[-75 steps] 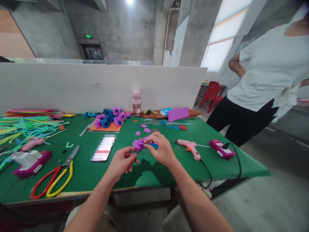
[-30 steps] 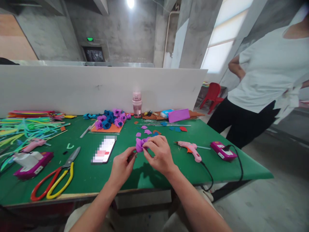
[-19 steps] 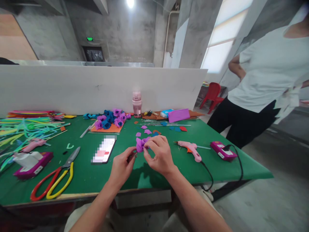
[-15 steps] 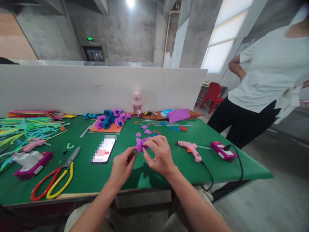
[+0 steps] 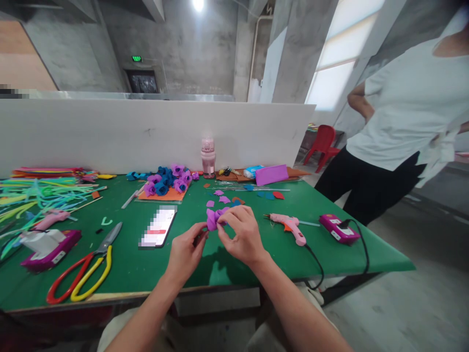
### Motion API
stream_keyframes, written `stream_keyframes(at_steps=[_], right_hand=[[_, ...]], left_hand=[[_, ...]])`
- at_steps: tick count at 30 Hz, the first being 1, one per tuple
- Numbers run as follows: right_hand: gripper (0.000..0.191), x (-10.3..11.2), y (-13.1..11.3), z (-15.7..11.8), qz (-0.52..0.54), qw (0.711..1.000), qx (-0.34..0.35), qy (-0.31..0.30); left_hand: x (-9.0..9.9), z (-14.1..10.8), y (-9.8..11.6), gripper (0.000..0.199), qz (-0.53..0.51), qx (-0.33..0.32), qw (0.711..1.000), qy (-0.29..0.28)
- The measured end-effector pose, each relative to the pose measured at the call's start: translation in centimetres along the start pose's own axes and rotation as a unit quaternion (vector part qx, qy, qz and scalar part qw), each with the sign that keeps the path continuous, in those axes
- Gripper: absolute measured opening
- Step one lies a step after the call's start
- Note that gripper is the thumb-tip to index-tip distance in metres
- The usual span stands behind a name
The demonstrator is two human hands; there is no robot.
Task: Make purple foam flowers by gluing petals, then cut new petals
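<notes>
Between my two hands, a little above the green table (image 5: 293, 274), is a purple paper flower (image 5: 211, 219). My left hand (image 5: 187, 248) pinches it low on its left side. The fingers and thumb of my right hand (image 5: 242, 233) close on its right side and cover part of it. Loose purple petals (image 5: 224, 199) lie just beyond the flower. To the right of my hands rests a pink glue gun (image 5: 287, 226), its nozzle pointing left. A phone (image 5: 159, 226) with a lit, partly blurred screen lies left of my left hand.
Red-and-yellow-handled scissors (image 5: 90, 266) lie at the front left, near a power strip (image 5: 51, 249). Finished purple and blue flowers (image 5: 169, 180) sit at the back beside a pink bottle (image 5: 208, 159). Another power strip (image 5: 339, 229) stands right. A person (image 5: 410, 107) stands beyond the table's right edge.
Almost nothing has moved. My hands keep their hold on the purple flower, with only a slight shift of the right fingers.
</notes>
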State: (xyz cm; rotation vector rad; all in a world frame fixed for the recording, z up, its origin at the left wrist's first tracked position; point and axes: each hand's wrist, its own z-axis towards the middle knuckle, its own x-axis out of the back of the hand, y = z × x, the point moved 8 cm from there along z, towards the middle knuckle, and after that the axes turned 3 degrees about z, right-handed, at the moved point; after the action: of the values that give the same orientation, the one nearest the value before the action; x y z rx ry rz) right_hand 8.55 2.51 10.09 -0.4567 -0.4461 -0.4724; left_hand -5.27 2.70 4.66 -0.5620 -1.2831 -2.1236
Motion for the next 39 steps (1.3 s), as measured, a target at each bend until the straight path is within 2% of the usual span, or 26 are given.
stream_keyframes(at_steps=[9, 14, 18, 25, 39], right_hand=[[0.015, -0.2, -0.4, -0.3, -0.017, 0.999, 0.041, 0.011], [0.023, 1.5, -0.1, -0.1, 0.053, 0.997, 0.009, 0.048], [0.024, 2.1, -0.4, -0.1, 0.067, 0.996, 0.043, 0.044], [0.023, 1.9, -1.1, -0.7, 0.047, 0.995, 0.076, 0.054], [0.013, 1.1, -1.5, -0.8, -0.015, 0.992, 0.096, 0.078]], left_hand=[[-0.9, -0.1, -0.6, 0.024, -0.059, 0.039, 0.997, -0.027], [-0.7, -0.2, -0.8, 0.023, -0.092, 0.044, 0.995, -0.015], [-0.2, -0.4, -0.6, 0.022, -0.098, 0.031, 0.995, 0.005], [0.2, -0.5, -1.1, 0.022, -0.121, 0.054, 0.991, 0.036], [0.1, -0.5, -1.1, 0.02, -0.123, 0.029, 0.991, 0.047]])
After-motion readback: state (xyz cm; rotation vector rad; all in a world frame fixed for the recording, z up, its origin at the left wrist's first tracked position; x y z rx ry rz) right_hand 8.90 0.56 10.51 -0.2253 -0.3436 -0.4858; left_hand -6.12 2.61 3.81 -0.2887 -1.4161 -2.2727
